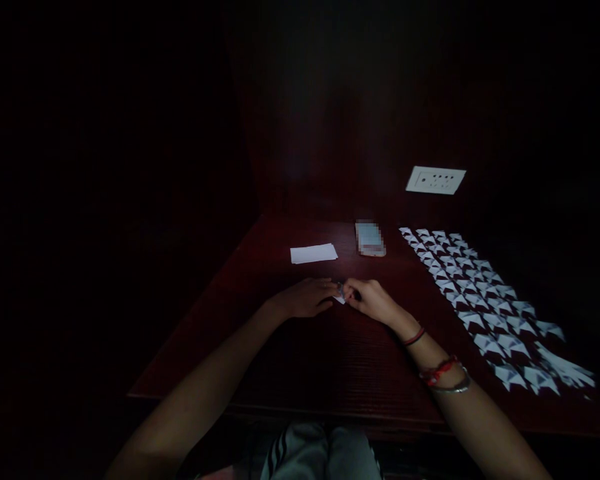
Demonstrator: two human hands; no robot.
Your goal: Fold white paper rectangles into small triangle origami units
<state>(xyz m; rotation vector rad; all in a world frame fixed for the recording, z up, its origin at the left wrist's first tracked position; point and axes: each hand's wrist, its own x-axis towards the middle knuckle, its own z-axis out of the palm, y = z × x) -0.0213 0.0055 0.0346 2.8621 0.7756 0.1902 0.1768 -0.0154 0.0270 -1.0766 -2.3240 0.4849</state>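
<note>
A small piece of white paper [339, 299] lies on the dark red table between my hands, mostly covered by fingers. My left hand [307, 297] rests flat, its fingers stretched out to the right with the tips touching the paper's left side. Curled fingers of my right hand [373, 299] pinch the same paper from the right. Just beyond the left hand is a stack of white paper strips [313, 253]. How the paper between my fingers is folded cannot be made out.
Rows of folded white paper pieces [490, 305] cover the table's right side, with a bundle of loose strips [565, 365] near the front. A phone [371, 239] lies at the back. Behind it, a socket plate [436, 181] is on the dark panel.
</note>
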